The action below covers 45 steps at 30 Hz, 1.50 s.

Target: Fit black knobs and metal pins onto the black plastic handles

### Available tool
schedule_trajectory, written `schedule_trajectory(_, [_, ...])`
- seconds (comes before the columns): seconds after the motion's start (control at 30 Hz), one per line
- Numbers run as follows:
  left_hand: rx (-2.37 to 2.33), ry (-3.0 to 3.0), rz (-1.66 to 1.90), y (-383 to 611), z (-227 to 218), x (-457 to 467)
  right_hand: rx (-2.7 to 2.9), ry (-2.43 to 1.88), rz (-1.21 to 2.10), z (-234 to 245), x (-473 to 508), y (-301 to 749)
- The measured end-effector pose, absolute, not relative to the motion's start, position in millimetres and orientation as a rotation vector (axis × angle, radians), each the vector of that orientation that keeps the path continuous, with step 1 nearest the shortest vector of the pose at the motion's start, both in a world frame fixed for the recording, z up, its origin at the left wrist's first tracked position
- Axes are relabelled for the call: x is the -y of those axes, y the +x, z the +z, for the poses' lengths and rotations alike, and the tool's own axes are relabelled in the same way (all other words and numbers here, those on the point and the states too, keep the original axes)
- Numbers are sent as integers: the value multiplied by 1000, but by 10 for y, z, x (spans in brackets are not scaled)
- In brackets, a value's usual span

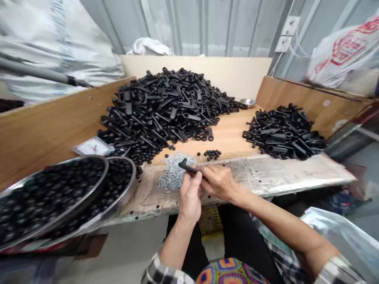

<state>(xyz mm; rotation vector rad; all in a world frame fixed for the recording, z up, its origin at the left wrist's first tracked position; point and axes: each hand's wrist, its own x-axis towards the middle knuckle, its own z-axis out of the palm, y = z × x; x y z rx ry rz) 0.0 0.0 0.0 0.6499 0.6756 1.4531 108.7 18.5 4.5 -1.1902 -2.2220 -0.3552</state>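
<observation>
Black plastic lever (187, 167): pinched between your right hand (217, 182) and left hand (190, 197), fingers pressed together on it, just above loose silver wire clips (174, 175). Risk: a slip could scatter clips over the plywood bench edge (142, 215). Left of the clips: two steel basins (102, 167) heaped with black rings (50, 201).

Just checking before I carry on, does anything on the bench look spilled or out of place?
A small cluster of loose black round pieces sits apart on the wooden bench, between the two heaps of black parts, as if spilled.
</observation>
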Motion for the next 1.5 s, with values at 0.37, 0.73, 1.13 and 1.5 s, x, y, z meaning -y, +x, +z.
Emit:
schedule_trajectory(0.37, [-834,650,1149,272,-192,-781,2155,-1536,287,55,-926,2087])
schedule_trajectory(0.73, [-815,799,911,217,-282,-698,2115,-1816,295,-291,-1294,2079])
schedule_trajectory(1.13, [-821,867,1102,174,-240,-491,1780,-1249,509,-78,-480,1814])
schedule_trajectory(1.5, [-818,757,1080,38,-335,446,1819,-1029,293,-385,667,1415])
